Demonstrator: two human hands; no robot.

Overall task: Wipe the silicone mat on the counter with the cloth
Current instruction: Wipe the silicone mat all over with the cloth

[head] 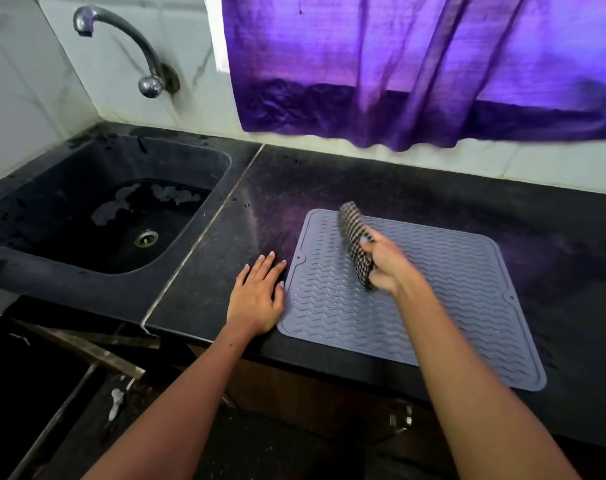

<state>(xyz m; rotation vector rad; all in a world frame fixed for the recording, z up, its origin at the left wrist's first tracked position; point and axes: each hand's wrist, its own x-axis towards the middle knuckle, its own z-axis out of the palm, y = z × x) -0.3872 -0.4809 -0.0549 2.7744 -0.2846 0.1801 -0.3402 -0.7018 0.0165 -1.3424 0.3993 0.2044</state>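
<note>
A black stone counter (433, 188) is running under a purple curtain (415, 64), with a dark sink (35, 258) and a wall tap (121, 36) sitting off to the left. The grey ribbed silicone mat (450, 306) is lying flat near the counter's front edge. The left hand (256, 296) is resting flat and unclenched on the counter, its fingertips touching the mat's left edge, probably to keep the mat from sliding under the strokes. The right hand (386, 263) is clenching a bunched checked cloth (355, 242) over the mat's middle; whether the cloth is pressing on the ribs or hovering just above them cannot be told.
</note>
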